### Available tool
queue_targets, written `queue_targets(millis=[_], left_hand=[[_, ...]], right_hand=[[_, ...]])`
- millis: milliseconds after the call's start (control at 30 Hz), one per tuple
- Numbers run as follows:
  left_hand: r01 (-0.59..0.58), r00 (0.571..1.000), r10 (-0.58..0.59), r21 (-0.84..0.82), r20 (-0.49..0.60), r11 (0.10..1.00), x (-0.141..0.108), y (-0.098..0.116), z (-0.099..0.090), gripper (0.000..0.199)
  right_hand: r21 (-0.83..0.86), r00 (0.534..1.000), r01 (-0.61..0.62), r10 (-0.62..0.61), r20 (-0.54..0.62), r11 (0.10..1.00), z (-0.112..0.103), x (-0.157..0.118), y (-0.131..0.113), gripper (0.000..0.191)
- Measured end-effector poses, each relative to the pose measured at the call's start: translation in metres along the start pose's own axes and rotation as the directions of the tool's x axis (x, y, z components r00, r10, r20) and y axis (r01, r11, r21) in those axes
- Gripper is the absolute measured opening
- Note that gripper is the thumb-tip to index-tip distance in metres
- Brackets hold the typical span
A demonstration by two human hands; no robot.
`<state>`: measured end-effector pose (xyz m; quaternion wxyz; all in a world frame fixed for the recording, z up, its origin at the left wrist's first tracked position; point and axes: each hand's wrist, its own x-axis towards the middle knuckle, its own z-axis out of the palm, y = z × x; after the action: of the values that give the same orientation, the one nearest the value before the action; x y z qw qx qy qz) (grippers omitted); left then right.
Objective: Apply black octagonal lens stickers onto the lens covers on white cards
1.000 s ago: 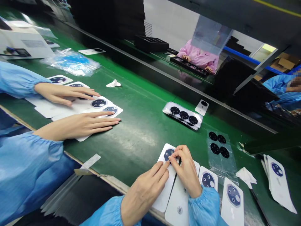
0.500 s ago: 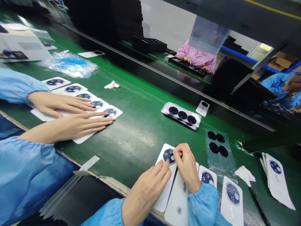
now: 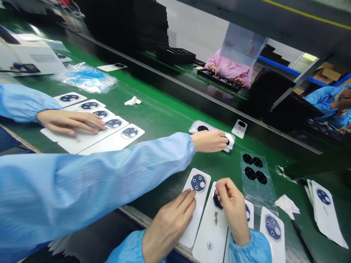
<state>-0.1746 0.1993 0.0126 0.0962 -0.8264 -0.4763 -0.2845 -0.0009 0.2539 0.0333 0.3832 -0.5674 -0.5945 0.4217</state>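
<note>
Flat on a white panel (image 3: 192,219) with a dark blue camera-shaped disc (image 3: 198,182) lies my left hand (image 3: 174,219), fingertips together near the disc's lower edge. My right hand (image 3: 231,204) is pinched at the upper edge of the neighbouring white panel (image 3: 210,233), beside its black disc (image 3: 216,201); what sits between the fingertips is too small to make out. More white panels with blue discs (image 3: 272,226) stand to the right, one partly hidden behind my right hand.
A co-worker's arm (image 3: 131,164) reaches from the left to a wrapped stack of black discs (image 3: 203,128); the other hand (image 3: 71,120) rests on panels. A film sheet with black discs (image 3: 255,175), white cloth (image 3: 287,204), dark tool (image 3: 304,241) and stacked panels (image 3: 326,212) lie right.
My right hand has moved right and down from the blue-disc panel to the neighbouring one. One co-worker's hand has left the left-hand panels and reached across to the wrapped stack.
</note>
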Motion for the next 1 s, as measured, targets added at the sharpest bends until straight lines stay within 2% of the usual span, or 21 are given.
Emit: queue_targets(millis=[167,300,467,667,733,900,1000], left_hand=[[0.009,1.0,-0.009,0.012,0.002,1.0,-0.002,0.001,0.0,0.031],[0.024,1.0,-0.024,-0.018,0.015,1.0,-0.003,0.001,0.001,0.029],[0.042,0.999,-0.041,-0.049,0.016,0.998,-0.002,0.002,0.001,0.029],[0.024,1.0,-0.024,-0.04,-0.018,0.999,-0.001,0.002,0.001,0.031],[0.024,1.0,-0.024,-0.033,-0.014,0.999,0.0,0.002,0.001,0.033],[0.035,0.999,-0.036,-0.025,-0.002,0.999,-0.003,0.002,0.004,0.033],[0.026,0.998,-0.027,0.006,0.049,1.0,-0.011,0.003,0.003,0.036]], right_hand=[[0.136,0.996,0.006,-0.018,0.089,0.991,0.001,0.006,-0.001,0.021],[0.23,0.993,-0.075,0.052,0.103,0.97,0.005,0.008,-0.002,0.023],[0.218,0.99,-0.125,0.109,0.088,0.968,0.007,0.009,-0.003,0.029],[0.193,0.976,-0.143,0.106,0.191,0.971,0.012,0.011,-0.002,0.028],[0.12,0.978,-0.112,0.088,0.191,0.986,0.015,0.01,-0.003,0.025],[-0.106,0.985,0.093,-0.076,0.158,0.99,0.021,0.006,-0.009,0.01],[-0.16,0.971,0.19,-0.16,0.179,0.969,0.022,0.005,-0.01,0.012]])
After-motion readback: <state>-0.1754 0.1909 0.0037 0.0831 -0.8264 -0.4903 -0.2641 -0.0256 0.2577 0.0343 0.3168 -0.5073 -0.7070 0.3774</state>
